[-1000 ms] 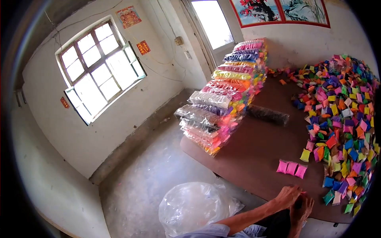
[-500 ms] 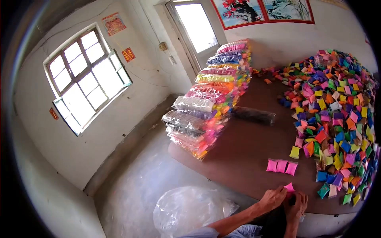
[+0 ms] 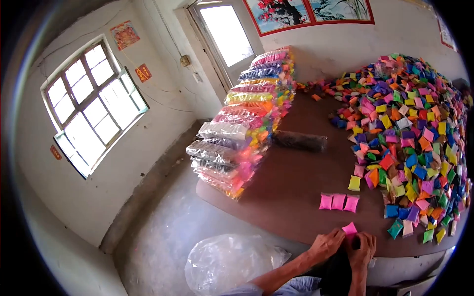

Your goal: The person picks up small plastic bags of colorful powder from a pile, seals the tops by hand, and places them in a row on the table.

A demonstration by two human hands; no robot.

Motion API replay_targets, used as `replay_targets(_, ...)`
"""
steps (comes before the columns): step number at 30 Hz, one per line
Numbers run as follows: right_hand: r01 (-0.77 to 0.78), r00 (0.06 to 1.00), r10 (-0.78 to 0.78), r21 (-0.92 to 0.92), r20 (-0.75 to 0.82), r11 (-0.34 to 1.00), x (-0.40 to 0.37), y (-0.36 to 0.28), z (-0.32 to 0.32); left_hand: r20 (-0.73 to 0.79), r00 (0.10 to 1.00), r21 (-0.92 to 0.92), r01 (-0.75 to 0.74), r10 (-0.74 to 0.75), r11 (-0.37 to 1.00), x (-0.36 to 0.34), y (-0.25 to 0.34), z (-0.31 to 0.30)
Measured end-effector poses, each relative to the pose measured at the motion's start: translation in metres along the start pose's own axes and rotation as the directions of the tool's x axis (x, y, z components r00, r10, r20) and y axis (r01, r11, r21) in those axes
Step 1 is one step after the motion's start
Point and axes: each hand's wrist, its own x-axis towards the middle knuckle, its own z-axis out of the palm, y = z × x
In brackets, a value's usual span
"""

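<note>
Near the table's front edge, my left hand (image 3: 328, 244) has its fingers pinched at the left side of a pink packet (image 3: 350, 229). My right hand (image 3: 361, 250) is curled at the packet's right side, with something dark below the packet between the hands, too hidden to name. Just beyond them, three pink packets (image 3: 338, 202) lie side by side on the brown table (image 3: 291, 197). A yellow packet (image 3: 354, 183) lies above that row, next to a large heap of small coloured packets (image 3: 414, 143).
Long clear bags of coloured packets (image 3: 237, 113) are stacked along the table's left side. A dark wrapped roll (image 3: 299, 140) lies beside the stack. On the floor side, a big clear plastic bag (image 3: 229, 264) is left of my forearms. A window and a door stand beyond.
The view has shifted, so the table and room appear further left. Both hands remain at the pink packet, and the row of three pink packets lies as before.
</note>
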Motion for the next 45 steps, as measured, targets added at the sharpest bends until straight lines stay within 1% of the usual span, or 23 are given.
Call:
replay_targets(2,0.001,1.0,-0.001,-0.009,-0.008,1.0,0.002,-0.003,0.0,-0.037,0.999,0.194,-0.02,0.028,0.981,0.006,-0.011,-0.011)
replay_targets(3,0.002,1.0,-0.002,-0.016,-0.018,1.0,0.003,-0.004,0.0,-0.032,0.999,0.186,-0.019,0.026,0.982,0.003,-0.02,-0.011)
replay_targets(5,-0.01,1.0,0.01,-0.026,-0.007,1.0,0.003,-0.004,0.0,-0.037,0.994,0.288,0.107,-0.1,0.952,-0.003,-0.034,-0.011)
replay_targets(7,-0.015,1.0,0.015,-0.02,0.011,1.0,0.003,-0.006,0.0,-0.136,0.981,0.15,0.156,-0.136,0.976,0.0,-0.025,-0.026)
replay_targets(9,-0.005,1.0,0.005,-0.028,-0.003,1.0,0.006,-0.006,0.0,-0.179,0.974,0.069,0.151,-0.137,0.986,-0.003,-0.019,-0.02)
replay_targets(11,-0.002,1.0,0.001,-0.03,-0.025,1.0,0.003,0.0,0.002,-0.121,0.985,0.07,0.135,-0.126,0.988,-0.004,-0.003,-0.014)
replay_targets(13,-0.014,1.0,0.013,-0.021,-0.025,1.0,0.004,0.005,0.001,-0.158,0.987,0.011,0.022,-0.02,1.0,-0.002,-0.003,-0.004)
replay_targets(15,-0.049,0.999,0.048,-0.048,-0.017,0.998,0.004,0.004,-0.001,-0.106,0.993,0.122,0.061,-0.048,0.991,-0.002,-0.005,-0.003)
replay_targets(16,-0.054,0.998,0.053,-0.034,-0.022,0.998,0.005,0.003,0.0,-0.09,0.995,0.104,0.055,-0.046,0.993,0.001,-0.007,-0.004)
replay_targets(18,-0.067,0.998,0.067,-0.019,-0.023,0.998,0.004,0.003,-0.002,-0.189,0.974,0.172,0.157,-0.123,0.973,0.007,-0.012,-0.01)
replay_targets(19,-0.073,0.997,0.073,-0.014,-0.013,0.997,0.003,0.003,-0.002,-0.18,0.976,0.169,0.155,-0.124,0.973,0.008,-0.015,-0.014)
replay_targets(21,-0.083,0.997,0.083,-0.008,-0.002,0.997,0.004,0.004,-0.001,-0.177,0.965,0.099,0.214,-0.195,0.972,0.011,-0.02,-0.02)
replay_targets(22,-0.093,0.996,0.093,-0.008,0.002,0.996,0.003,0.003,-0.002,-0.17,0.965,0.099,0.217,-0.199,0.971,0.008,-0.017,-0.019)
replay_targets(24,-0.103,0.995,0.103,-0.008,0.01,0.995,0.002,0.004,-0.001,-0.139,0.988,0.043,0.074,-0.068,0.996,0.005,-0.006,-0.012)
replay_targets(28,-0.084,0.996,0.084,-0.01,0.011,0.996,0.001,0.007,0.0,-0.09,0.988,-0.046,0.124,-0.128,0.991,0.001,0.007,0.002)
replay_targets(30,-0.086,0.996,0.086,-0.022,0.004,0.996,0.001,0.007,0.001,-0.094,0.986,0.102,0.146,-0.137,0.984,0.006,0.0,-0.003)
replay_targets(34,-0.09,0.996,0.09,-0.011,-0.001,0.996,0.004,0.005,0.0,-0.17,0.966,0.112,0.213,-0.193,0.971,0.009,-0.018,-0.011)
replay_targets(36,-0.087,0.996,0.087,-0.012,-0.003,0.996,0.003,0.004,0.0,-0.171,0.979,0.094,0.132,-0.114,0.987,0.008,-0.02,-0.014)
replay_targets(37,-0.098,0.995,0.098,-0.007,0.009,0.995,0.004,0.003,-0.001,-0.168,0.979,0.095,0.134,-0.117,0.986,0.007,-0.017,-0.012)
replay_targets(39,-0.108,0.994,0.108,-0.003,0.023,0.994,0.004,0.003,-0.002,-0.155,0.987,0.033,0.051,-0.045,0.998,0.006,-0.004,-0.006)
replay_targets(40,-0.08,0.997,0.08,-0.015,0.013,0.997,0.004,0.003,-0.002,-0.155,0.987,0.031,0.052,-0.046,0.998,0.005,0.0,-0.005)
replay_targets(42,-0.051,0.999,0.051,-0.029,0.004,0.998,0.005,0.003,-0.003,-0.071,0.985,0.021,0.157,-0.155,0.987,0.003,0.006,-0.004)
replay_targets(45,-0.042,0.999,0.042,-0.005,0.01,0.999,0.005,0.003,-0.006,-0.137,0.974,0.095,0.194,-0.18,0.976,0.002,-0.015,-0.01)
